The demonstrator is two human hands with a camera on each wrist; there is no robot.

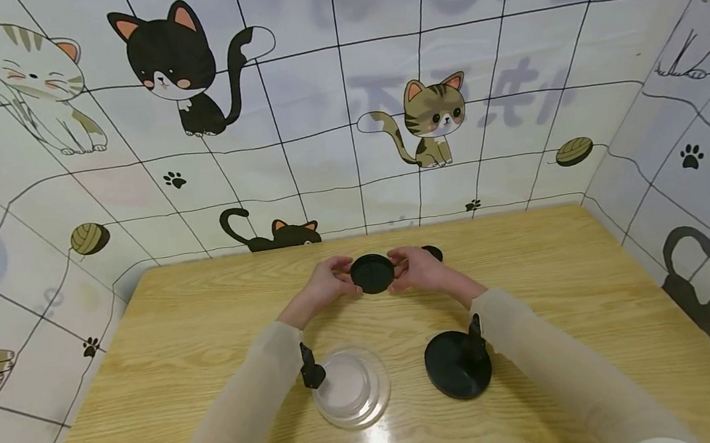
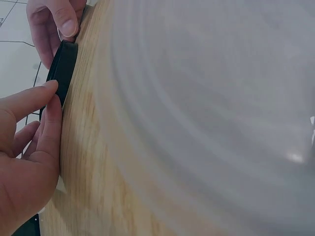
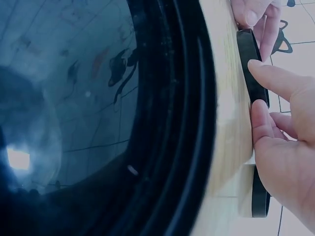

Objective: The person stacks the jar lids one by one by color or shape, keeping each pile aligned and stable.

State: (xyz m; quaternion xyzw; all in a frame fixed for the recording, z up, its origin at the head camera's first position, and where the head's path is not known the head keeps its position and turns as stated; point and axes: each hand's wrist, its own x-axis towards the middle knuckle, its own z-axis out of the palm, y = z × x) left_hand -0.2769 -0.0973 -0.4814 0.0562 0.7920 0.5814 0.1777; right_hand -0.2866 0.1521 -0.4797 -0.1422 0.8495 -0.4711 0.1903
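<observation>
Near the back of the table, both hands hold a small round black lid (image 1: pixel 372 273) with a raised rim. My left hand (image 1: pixel 329 281) grips its left edge, thumb and fingers at the rim in the left wrist view. On the opposite edge, my right hand (image 1: pixel 414 269) holds it the same way, with fingertips (image 3: pixel 258 107) against the side wall in the right wrist view. In the left wrist view the lid (image 2: pixel 64 69) stands close over the wood. A second small black disc (image 1: pixel 434 252) lies just behind my right hand, partly hidden by it.
Stacked clear round lids (image 1: pixel 350 386) lie on the wooden table (image 1: pixel 209 326) beside my left forearm. A larger black lid (image 1: pixel 450 368) with ridged rings lies by my right forearm, partly covered by the wrist camera. A cat-print backdrop (image 1: pixel 318 130) rises behind the table.
</observation>
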